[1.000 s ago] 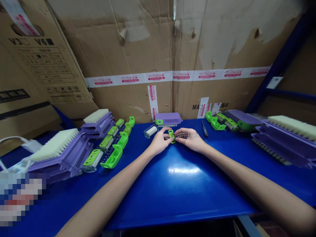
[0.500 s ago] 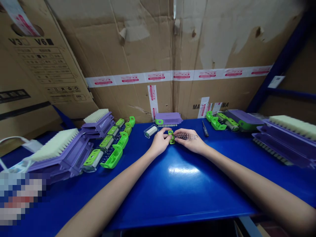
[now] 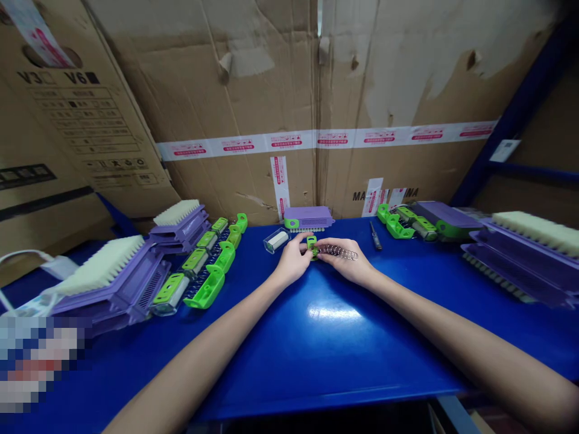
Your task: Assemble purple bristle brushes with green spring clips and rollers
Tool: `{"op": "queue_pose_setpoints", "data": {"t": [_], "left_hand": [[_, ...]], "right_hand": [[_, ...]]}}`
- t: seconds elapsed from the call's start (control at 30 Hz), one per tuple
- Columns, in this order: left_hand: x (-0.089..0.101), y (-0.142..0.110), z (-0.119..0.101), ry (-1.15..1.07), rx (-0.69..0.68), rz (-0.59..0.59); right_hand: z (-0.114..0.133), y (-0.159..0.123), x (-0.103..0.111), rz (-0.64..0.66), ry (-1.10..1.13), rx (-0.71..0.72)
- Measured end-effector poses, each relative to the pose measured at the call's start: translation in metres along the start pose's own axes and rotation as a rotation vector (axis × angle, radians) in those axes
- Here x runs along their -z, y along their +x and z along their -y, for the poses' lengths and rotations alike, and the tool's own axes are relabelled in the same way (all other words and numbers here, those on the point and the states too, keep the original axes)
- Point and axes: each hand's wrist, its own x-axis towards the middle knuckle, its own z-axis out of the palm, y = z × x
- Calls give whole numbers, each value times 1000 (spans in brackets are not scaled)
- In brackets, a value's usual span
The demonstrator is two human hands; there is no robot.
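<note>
My left hand (image 3: 293, 258) pinches a small green plastic part (image 3: 312, 242) with openings in it. From the other side my right hand (image 3: 344, 260) grips a metal coil spring (image 3: 337, 251), one end of it against the green part. The spring's free end lies over the back of my right hand. Just left of my left hand rests a clear case (image 3: 277, 240) with a whitish block inside. Behind both hands stands a purple brush head (image 3: 308, 217) with a green end, bristles down.
Purple brush plates (image 3: 113, 274) with cream bristles stack at left, beside green-topped clear cases (image 3: 170, 290) and green covers (image 3: 207, 288). At right lie a screwdriver (image 3: 375, 236), more green parts (image 3: 398, 226) and purple brushes (image 3: 525, 256). Cardboard (image 3: 235, 175) walls the blue table's (image 3: 289, 355) back.
The green part has tilted and shifted slightly upward in my left fingers. My right hand has moved a little left, and the spring now slants downward to the right.
</note>
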Motion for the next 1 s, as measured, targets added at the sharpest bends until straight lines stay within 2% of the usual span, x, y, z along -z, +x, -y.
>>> {"op": "queue_pose_setpoints", "data": {"t": [0.23, 0.5, 1.0], "left_hand": [[0, 1, 8, 27, -30, -36], [1, 0, 3, 14, -1, -47], [2, 2, 6, 16, 16, -15]], "right_hand": [[0, 2, 0, -21, 42, -40], [4, 2, 0, -6, 148, -104], [5, 2, 1, 5, 117, -95]]}}
